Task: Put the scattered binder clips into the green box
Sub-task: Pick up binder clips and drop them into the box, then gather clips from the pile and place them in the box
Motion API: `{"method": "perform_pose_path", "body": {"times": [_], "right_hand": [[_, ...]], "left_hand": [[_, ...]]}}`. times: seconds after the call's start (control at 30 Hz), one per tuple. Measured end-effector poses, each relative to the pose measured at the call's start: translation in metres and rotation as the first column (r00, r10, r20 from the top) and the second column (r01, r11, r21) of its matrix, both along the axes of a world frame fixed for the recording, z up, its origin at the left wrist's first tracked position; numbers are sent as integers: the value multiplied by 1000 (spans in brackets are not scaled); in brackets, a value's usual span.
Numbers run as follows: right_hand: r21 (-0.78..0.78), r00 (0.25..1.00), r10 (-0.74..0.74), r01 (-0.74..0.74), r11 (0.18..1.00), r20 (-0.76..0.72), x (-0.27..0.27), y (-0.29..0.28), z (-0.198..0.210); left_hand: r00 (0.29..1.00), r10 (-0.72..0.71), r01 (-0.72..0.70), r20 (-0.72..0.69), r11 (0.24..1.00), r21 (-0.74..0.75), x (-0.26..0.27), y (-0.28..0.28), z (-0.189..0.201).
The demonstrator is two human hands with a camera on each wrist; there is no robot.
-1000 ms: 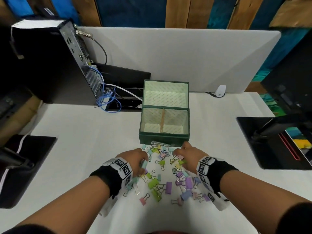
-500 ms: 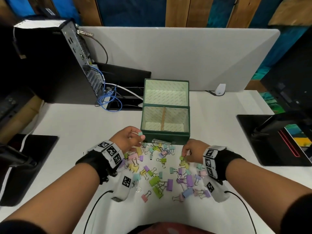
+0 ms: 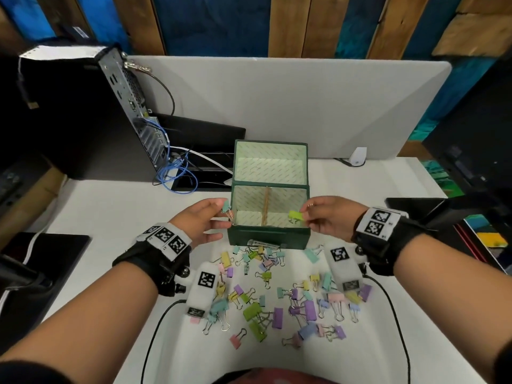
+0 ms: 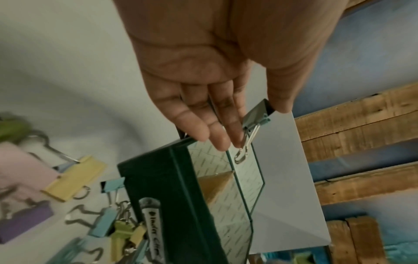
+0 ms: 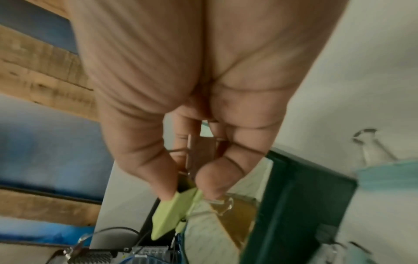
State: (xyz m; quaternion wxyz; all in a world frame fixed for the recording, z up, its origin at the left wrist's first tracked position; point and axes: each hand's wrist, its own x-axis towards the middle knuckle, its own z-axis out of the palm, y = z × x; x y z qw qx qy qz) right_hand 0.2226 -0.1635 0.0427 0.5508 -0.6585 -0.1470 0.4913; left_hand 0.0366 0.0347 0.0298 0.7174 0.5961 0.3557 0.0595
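L. hand [image 3: 203,221] pinches a small teal metal binder clip [image 3: 226,207] betw. thumb and forefinger, wire handles hanging down, just over the left rim of the dark green cardboard box [image 3: 268,238]; other fingers extended (clear in left wrist view, clip [image 4: 257,114] at the fingertips [image 4: 222,142]). Box: lid hinged open and standing upright at the back, pale patterned lining, interior split into L. and R. compartments by a thin wooden divider [image 3: 266,206]; no loose clips visible on the floor of either. White label on the front wall, partly legible. R. hand [image 3: 331,218] pinches a lime-green binder clip [image 3: 296,216] betw. thumb and forefinger, held over the R. compartment near the front right corner; right wrist view shows the clip [image 5: 172,212] gripped at its top edge. On the white tabletop [image 3: 110,217], near side of the box: scattered pastel binder clips [image 3: 277,300] (yellow, purple, pink, teal, green, blue), some touching the front wall, most spread betw. the two forearms.
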Motion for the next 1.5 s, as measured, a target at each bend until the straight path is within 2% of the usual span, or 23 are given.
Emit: {"method": "perform_pose_path", "body": {"times": [0.27, 0.53, 0.6, 0.7, 0.83, 0.93, 1.03, 1.1, 1.2, 1.3, 1.4, 1.5], "right_hand": [[13, 1000, 1, -1, 1000, 23, 3, 36, 10], [82, 966, -102, 125, 989, -238, 3, 53, 8], [82, 976, -83, 101, 991, -199, 0, 60, 8], [25, 998, -28, 29, 999, -57, -7, 72, 6], [-94, 997, 16, -8, 995, 77, -18, 84, 9], [-132, 991, 49, -32, 991, 124, -19, 80, 9], [-144, 987, 82, -62, 988, 140, -21, 69, 15], [-186, 966, 170, -133, 973, 196, -23, 58, 17], [-358, 792, 418, -270, 894, 445, -24, 39, 12], [-472, 653, 600, -391, 790, 463, -31, 22, 1], [-631, 391, 776, -453, 630, 495, -43, 14, -14], [-720, 228, 847, -448, 530, 481, -49, 13, -35]], "left_hand": [[995, -76, 73, 56, 996, 52, 10, 5, 3], [991, -51, 61, 124, 995, -83, 16, 12, -4], [994, -28, 34, 107, 998, -53, 23, 11, -3], [999, -30, 28, 39, 999, 43, 31, 10, -2], [991, -100, 116, -85, 970, 212, 32, 9, 3], [986, -153, 164, -61, 949, 269, 25, 11, 3], [993, -98, 111, -59, 944, 311, 12, 17, -1], [988, -108, 139, -106, 923, 360, 1, 18, -5], [930, -188, 332, -317, 801, 498, -19, 18, -20], [779, -258, 581, -572, 642, 501, -34, 12, -38], [621, -300, 757, -724, 470, 455, -36, 0, -49], [586, -329, 803, -740, 358, 476, -32, -9, -54]]}}
